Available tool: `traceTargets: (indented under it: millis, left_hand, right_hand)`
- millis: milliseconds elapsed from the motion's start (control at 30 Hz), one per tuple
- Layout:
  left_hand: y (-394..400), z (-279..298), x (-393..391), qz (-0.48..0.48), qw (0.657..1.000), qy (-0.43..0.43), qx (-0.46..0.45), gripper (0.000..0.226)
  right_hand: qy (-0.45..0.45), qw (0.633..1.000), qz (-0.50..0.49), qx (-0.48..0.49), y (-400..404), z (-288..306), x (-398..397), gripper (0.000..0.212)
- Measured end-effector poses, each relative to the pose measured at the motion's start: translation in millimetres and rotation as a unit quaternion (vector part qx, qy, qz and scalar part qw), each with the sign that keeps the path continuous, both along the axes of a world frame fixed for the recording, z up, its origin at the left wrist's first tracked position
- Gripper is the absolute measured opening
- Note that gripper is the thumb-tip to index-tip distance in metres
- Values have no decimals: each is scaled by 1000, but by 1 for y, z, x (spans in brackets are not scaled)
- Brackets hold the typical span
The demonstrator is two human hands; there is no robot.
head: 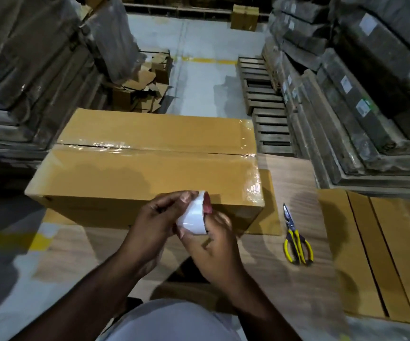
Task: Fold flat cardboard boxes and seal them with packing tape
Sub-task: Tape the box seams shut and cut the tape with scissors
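Between your two hands sits a roll of clear packing tape (194,215). Your left hand (156,221) grips the roll from the left side, with the thumb up near its top edge. Your right hand (215,244) holds it from below and from the right, with fingers curled round it. You hold the roll just in front of the near edge of the big cardboard box (145,166).

That box is folded up and its flaps are closed. Shiny clear tape (115,145) runs along the seam in the middle of its top. More shiny tape covers its right end and goes down over the corner.

Under the box lies a flat piece of cardboard (269,210) that sticks out on the right. All of it rests on a wood-look tabletop (295,175).

To the right of the box, well apart from your hands, lie scissors (296,238) with yellow handles. Their blades are closed and point away from you. Past the scissors is a stack of flat cardboard boxes (381,254).

Farther off you can see wooden pallets (264,99), tall wrapped stacks (341,94) on the right side, and a messy pile of cardboard scraps (142,92) on the grey floor (199,82).
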State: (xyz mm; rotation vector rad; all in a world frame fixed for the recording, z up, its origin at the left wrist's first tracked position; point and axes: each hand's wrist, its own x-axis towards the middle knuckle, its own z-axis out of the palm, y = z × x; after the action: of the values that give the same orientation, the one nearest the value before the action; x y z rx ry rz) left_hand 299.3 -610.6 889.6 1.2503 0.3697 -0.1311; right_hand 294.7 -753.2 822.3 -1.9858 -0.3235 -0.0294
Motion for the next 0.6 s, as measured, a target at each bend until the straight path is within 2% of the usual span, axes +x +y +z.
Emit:
traceTargets:
  millis: [67, 167, 300, 367, 467, 500, 600]
  left_hand:
    - [32, 3, 8, 1, 998, -28, 59, 27]
    - [96, 6, 22, -3, 989, -79, 124, 25]
    - [200, 12, 41, -44, 980, -109, 162, 16]
    - [256, 14, 53, -74, 973, -122, 179, 14]
    - [323, 20, 72, -97, 969, -133, 186, 18]
    - [341, 24, 77, -104, 967, -137, 189, 20]
    - [375, 38, 95, -141, 953, -168, 210, 18]
  right_hand:
    - [-21, 1000, 5, -4, 22, 5, 7, 39]
    - [-14, 1000, 21, 8, 70, 13, 16, 38]
    - [26, 997, 36, 59, 160, 29, 24, 36]
    - [10, 999, 28, 43, 207, 34, 29, 35]
    - [-5, 999, 22, 30, 263, 36, 37, 22]
    - [1, 999, 27, 33, 278, 38, 40, 23]
    - [-41, 998, 57, -1, 311, 45, 49, 50]
